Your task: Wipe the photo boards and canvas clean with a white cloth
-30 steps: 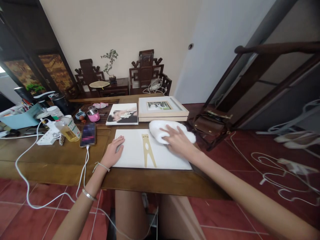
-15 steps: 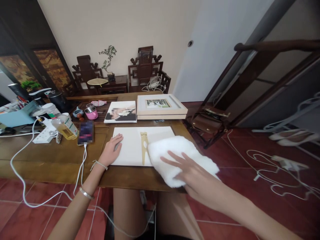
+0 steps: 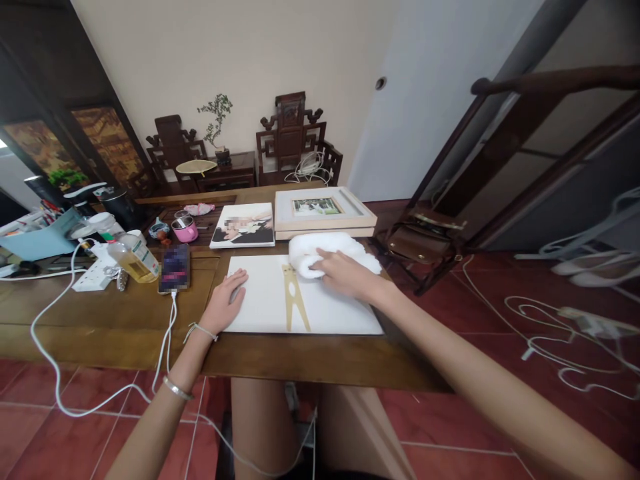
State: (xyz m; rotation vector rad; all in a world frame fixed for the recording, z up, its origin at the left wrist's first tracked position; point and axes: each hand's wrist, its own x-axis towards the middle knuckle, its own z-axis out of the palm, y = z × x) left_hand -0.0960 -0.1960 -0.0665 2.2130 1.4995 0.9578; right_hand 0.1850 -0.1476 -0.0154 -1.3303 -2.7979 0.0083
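Observation:
A flat white panel with a gold, two-legged shape on it lies at the table's near edge. My left hand rests flat on the panel's left side, fingers stretched out, holding nothing. Over the panel's far right part is a thick white fluffy cloth, bunched up. My right hand grips this cloth and presses it down; some of the fingers sink into its folds. The cloth hides the panel's far right corner and part of the gold shape's top.
Behind the panel lie a picture canvas and a pale wooden frame. To the left are a phone on a cable, an oil-coloured bottle, a power strip and a pink cup. A brown bag stands beyond the right edge.
My right hand has moved the cloth away from me, from the panel's near right corner to its far right side, uncovering the gold shape's second leg. My left hand stays in place.

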